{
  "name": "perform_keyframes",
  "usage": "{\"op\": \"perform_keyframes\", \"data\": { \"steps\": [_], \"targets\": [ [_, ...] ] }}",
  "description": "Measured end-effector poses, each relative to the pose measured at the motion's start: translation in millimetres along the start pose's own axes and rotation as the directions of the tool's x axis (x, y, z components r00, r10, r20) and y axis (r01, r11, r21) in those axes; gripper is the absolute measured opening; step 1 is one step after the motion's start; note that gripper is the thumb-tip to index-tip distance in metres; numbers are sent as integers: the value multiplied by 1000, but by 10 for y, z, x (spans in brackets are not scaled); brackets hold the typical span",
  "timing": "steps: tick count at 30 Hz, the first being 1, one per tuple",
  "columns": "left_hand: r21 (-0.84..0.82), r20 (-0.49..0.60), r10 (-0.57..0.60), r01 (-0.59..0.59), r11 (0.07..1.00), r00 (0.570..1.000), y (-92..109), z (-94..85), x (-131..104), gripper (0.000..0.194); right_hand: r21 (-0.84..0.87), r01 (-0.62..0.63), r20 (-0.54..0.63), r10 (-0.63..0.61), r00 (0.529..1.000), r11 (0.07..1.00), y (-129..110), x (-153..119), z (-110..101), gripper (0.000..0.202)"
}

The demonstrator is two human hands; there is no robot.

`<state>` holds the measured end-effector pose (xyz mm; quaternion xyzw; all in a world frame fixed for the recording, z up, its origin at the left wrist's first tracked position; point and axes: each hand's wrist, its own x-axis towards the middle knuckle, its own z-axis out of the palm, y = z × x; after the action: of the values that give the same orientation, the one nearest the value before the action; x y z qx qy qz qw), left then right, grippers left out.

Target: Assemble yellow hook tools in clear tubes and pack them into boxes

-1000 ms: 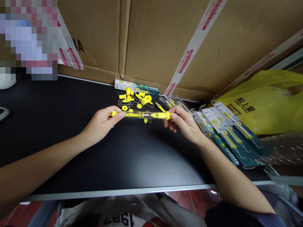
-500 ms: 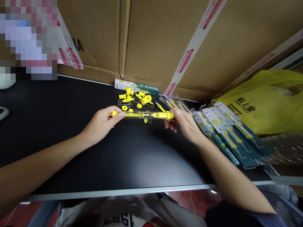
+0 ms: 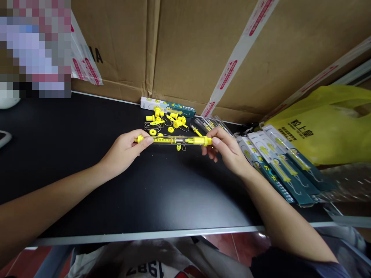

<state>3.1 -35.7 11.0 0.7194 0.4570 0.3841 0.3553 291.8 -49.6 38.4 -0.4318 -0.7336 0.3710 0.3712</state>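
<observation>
A spring scale (image 3: 176, 141), a clear tube with yellow parts and dark graduations inside, lies level between my two hands above the black table. My left hand (image 3: 124, 152) pinches its yellow left end between thumb and fingers. At the other end, my right hand (image 3: 228, 150) is closed on the yellow cap, thumb and forefinger gripping it while the other fingers curl below. Just behind the tube are loose yellow plastic pieces (image 3: 180, 122), a yellow ring (image 3: 152, 132) and several wire hooks (image 3: 152, 126). The tube partly covers some of these pieces.
A printed spring scale box (image 3: 168, 107) lies along the cardboard wall (image 3: 185, 50). More boxes (image 3: 272, 166) fan out at the right, near clear tubes (image 3: 216, 124) and a yellow plastic bag (image 3: 333, 127). The table's pale front edge (image 3: 174, 234) runs close to my body.
My right thumb and fingers have shifted slightly on the yellow cap, exposing its end differently. The left hand and the tube stay almost where they were.
</observation>
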Motion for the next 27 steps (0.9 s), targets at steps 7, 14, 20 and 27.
{"op": "perform_keyframes", "data": {
  "steps": [7,14,20,27],
  "targets": [
    [10,6,-6,6,1000,1000,-1,1,2,33,-78,-14,23,16,1000,997,-6,6,17,38],
    [69,-25,15,-13,998,1000,18,-11,7,31,12,-17,43,16,999,1000,5,-4,-4,28],
    [59,-36,-7,9,998,999,23,-14,13,31,82,-22,76,16,997,996,-23,-4,23,29],
    [31,-34,-21,22,999,999,1,5,28,30,155,-38,57,30,998,987,0,29,6,25]
  ]
}}
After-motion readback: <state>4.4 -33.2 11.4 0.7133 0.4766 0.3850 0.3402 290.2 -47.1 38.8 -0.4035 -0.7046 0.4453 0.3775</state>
